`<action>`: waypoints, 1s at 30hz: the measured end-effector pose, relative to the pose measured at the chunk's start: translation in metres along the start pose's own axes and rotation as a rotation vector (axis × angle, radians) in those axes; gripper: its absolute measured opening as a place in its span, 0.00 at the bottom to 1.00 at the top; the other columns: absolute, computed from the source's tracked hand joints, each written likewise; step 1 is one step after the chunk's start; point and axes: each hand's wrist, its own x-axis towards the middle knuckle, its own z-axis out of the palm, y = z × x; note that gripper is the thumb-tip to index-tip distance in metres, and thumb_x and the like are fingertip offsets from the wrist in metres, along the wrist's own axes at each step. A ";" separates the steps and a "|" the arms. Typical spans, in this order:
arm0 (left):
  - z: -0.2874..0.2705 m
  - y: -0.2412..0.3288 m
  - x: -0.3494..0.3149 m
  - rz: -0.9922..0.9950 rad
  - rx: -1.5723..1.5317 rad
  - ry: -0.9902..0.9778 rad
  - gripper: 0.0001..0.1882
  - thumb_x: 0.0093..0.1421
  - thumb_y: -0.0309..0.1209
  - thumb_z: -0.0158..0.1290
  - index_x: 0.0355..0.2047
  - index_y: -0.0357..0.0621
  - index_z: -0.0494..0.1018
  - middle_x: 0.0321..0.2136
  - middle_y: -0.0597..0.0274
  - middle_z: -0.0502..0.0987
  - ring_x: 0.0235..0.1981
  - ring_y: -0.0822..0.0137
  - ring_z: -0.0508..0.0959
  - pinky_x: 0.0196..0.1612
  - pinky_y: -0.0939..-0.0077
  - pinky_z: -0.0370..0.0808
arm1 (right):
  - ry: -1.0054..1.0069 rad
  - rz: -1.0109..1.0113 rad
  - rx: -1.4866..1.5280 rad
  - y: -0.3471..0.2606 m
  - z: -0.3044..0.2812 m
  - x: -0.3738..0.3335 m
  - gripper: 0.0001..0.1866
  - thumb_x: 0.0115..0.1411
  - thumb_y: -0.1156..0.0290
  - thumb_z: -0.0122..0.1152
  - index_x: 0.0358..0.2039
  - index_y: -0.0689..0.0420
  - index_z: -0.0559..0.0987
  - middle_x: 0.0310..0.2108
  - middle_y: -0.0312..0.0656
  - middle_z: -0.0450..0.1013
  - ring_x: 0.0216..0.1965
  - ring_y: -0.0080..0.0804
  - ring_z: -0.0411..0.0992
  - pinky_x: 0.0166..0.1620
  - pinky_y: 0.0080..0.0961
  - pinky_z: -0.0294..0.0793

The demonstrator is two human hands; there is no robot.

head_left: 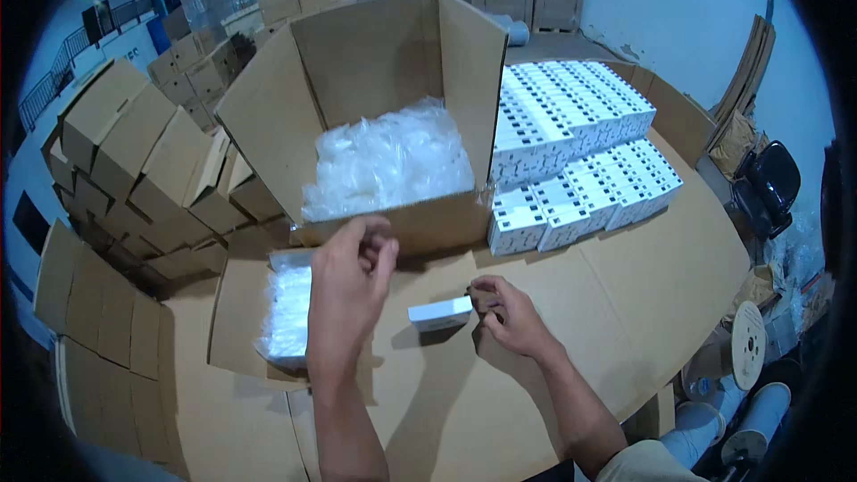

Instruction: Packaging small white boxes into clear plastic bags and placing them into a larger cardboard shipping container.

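**Forearms (346, 419) over the table (643, 295), small white box (440, 311) between your hands**

Your left hand (344, 259) is raised before the tall open carton (375, 49), thumb and fingers curled but apart, nothing visible between them. Your right hand (516, 317) is at the small white box's right end; whether it grips cannot be told from this angle. That central spot probably suits both hands. The carton's front wall is low, likely easing your reach into the heaped clear plastic (388, 161). Beside it, stacked white boxes (580, 161) stand in tight tiers, presumably for steadiness. A clear-wrapped bundle (287, 312) lies by your left forearm, seemingly for handy access.
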 end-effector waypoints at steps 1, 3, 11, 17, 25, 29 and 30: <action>0.003 -0.003 0.020 0.015 0.003 0.012 0.12 0.61 0.25 0.60 0.44 0.34 0.78 0.30 0.56 0.81 0.30 0.67 0.80 0.37 0.71 0.78 | 0.016 -0.019 0.033 0.001 0.002 0.001 0.26 0.55 0.82 0.52 0.57 0.61 0.70 0.53 0.55 0.73 0.50 0.50 0.76 0.51 0.38 0.80; 0.011 -0.018 0.065 0.134 0.052 0.089 0.12 0.61 0.26 0.60 0.44 0.33 0.78 0.30 0.52 0.83 0.31 0.63 0.82 0.37 0.68 0.79 | -0.004 -0.016 0.022 -0.011 0.000 0.002 0.26 0.55 0.82 0.52 0.57 0.61 0.70 0.53 0.55 0.74 0.50 0.49 0.76 0.51 0.38 0.80; 0.084 -0.066 0.202 0.321 0.283 -0.055 0.16 0.54 0.23 0.63 0.44 0.34 0.79 0.38 0.42 0.82 0.42 0.46 0.83 0.49 0.56 0.79 | -0.018 -0.069 -0.113 -0.015 -0.001 0.003 0.26 0.54 0.81 0.55 0.56 0.61 0.71 0.50 0.53 0.74 0.49 0.52 0.75 0.52 0.41 0.77; 0.114 -0.081 0.243 0.582 0.438 -0.116 0.25 0.50 0.30 0.69 0.50 0.55 0.79 0.52 0.53 0.75 0.54 0.48 0.74 0.55 0.57 0.75 | -0.049 -0.015 -0.078 -0.015 -0.002 0.001 0.24 0.55 0.79 0.57 0.54 0.61 0.71 0.51 0.53 0.73 0.51 0.55 0.74 0.55 0.43 0.74; 0.131 -0.072 0.270 0.655 0.605 -0.261 0.11 0.52 0.33 0.66 0.37 0.50 0.84 0.45 0.57 0.80 0.51 0.51 0.77 0.54 0.59 0.75 | -0.087 -0.028 -0.177 -0.012 -0.003 0.003 0.23 0.55 0.78 0.59 0.54 0.58 0.71 0.53 0.51 0.72 0.55 0.54 0.71 0.59 0.44 0.71; 0.123 -0.073 0.285 0.582 0.274 -0.172 0.05 0.54 0.27 0.61 0.31 0.41 0.82 0.37 0.45 0.82 0.45 0.43 0.80 0.48 0.55 0.77 | -0.082 -0.078 -0.182 -0.008 -0.001 0.005 0.23 0.56 0.77 0.59 0.54 0.58 0.71 0.53 0.51 0.72 0.55 0.54 0.71 0.60 0.44 0.70; 0.120 -0.070 0.287 0.571 0.152 -0.157 0.05 0.55 0.25 0.59 0.32 0.38 0.81 0.36 0.41 0.82 0.42 0.39 0.81 0.46 0.53 0.77 | -0.079 -0.077 -0.183 -0.009 -0.001 0.005 0.23 0.56 0.77 0.59 0.54 0.58 0.71 0.53 0.51 0.72 0.55 0.54 0.71 0.60 0.44 0.70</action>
